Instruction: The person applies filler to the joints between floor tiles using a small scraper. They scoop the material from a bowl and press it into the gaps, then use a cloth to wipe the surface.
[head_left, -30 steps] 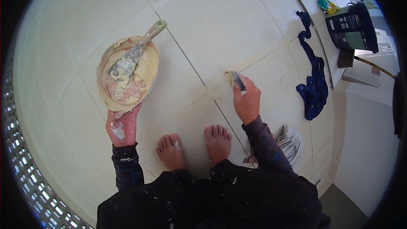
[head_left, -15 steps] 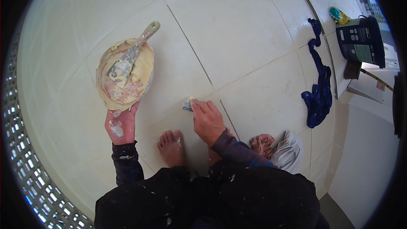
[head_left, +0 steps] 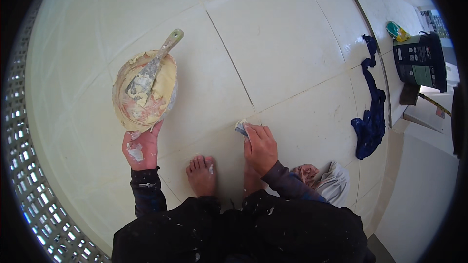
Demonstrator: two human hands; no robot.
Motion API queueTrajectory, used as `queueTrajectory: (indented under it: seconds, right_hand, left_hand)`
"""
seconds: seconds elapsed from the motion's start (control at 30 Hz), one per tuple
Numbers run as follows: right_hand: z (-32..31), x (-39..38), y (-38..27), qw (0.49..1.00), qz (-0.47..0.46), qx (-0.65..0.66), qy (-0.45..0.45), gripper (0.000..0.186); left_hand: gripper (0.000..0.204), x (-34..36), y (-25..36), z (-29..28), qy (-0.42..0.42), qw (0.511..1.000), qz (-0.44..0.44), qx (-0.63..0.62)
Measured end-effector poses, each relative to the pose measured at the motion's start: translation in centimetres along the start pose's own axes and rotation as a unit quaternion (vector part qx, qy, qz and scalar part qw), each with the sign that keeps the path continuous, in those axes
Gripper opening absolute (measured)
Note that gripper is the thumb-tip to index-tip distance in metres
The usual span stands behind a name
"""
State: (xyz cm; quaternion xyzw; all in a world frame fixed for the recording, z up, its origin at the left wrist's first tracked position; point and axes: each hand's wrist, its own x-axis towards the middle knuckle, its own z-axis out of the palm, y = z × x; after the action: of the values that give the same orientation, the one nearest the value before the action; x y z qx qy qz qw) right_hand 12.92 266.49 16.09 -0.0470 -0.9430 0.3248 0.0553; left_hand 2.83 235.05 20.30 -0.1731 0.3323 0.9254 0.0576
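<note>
My left hand [head_left: 140,152], its palm smeared with white paste, holds up a shallow bowl [head_left: 172,98] from its near side; most of those fingers are hidden beneath it. Cream-coloured paste coats the inside of the bowl. A putty knife [head_left: 155,64] lies in it, blade in the paste and handle sticking out over the far rim. To the right, my right hand [head_left: 262,150] is closed around a small grey, flat scraper [head_left: 240,128] with cream paste on its edge. The scraper is low over the floor tiles [head_left: 287,131], beside a joint; contact with the floor is unclear.
My bare feet [head_left: 201,175] stand on the tiles. Crumpled cloths [head_left: 334,184] lie right of my right forearm. Farther right are a dark blue cloth [head_left: 369,136], a dark bucket [head_left: 420,62] and a green-yellow packet [head_left: 398,31]. A perforated panel [head_left: 29,185] borders the left.
My right hand has moved to the right with the scraper, over to the tile joint. My left hand still holds the bowl, nearly in place. The whole view has shifted slightly.
</note>
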Motion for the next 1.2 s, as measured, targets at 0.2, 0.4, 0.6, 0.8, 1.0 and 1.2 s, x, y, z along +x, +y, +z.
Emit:
queueTrajectory:
  seconds: [0.2,0.4,0.6,0.8,1.0,1.2]
  right_hand:
    - [-0.3,20.3,6.6,0.991,-0.019,0.13,-0.036,0.029]
    - [0.7,46.8,11.6,0.99,-0.142,-0.011,-0.021,0.033]
    - [0.8,48.5,9.5,0.959,-0.249,-0.132,0.03,0.037]
    - [2.8,43.1,13.0,0.953,-0.285,-0.1,0.003,0.039]
    - [4.0,31.5,15.1,0.951,-0.303,-0.061,-0.021,0.028]
    - [0.8,13.8,11.1,0.952,-0.271,-0.079,-0.123,0.03]
  left_hand:
    - [0.071,5.8,-0.6,2.6,0.061,0.998,0.003,-0.031]
    - [0.068,11.0,-1.9,6.7,0.09,0.996,0.008,-0.017]
    - [0.069,9.7,0.6,2.8,0.085,0.996,0.01,0.011]
    - [0.062,11.1,-2.0,1.8,0.037,0.999,0.01,-0.012]
    - [0.064,10.1,-5.3,2.8,0.047,0.999,0.011,-0.021]
    - [0.066,6.6,-3.1,0.6,0.049,0.998,0.006,-0.034]
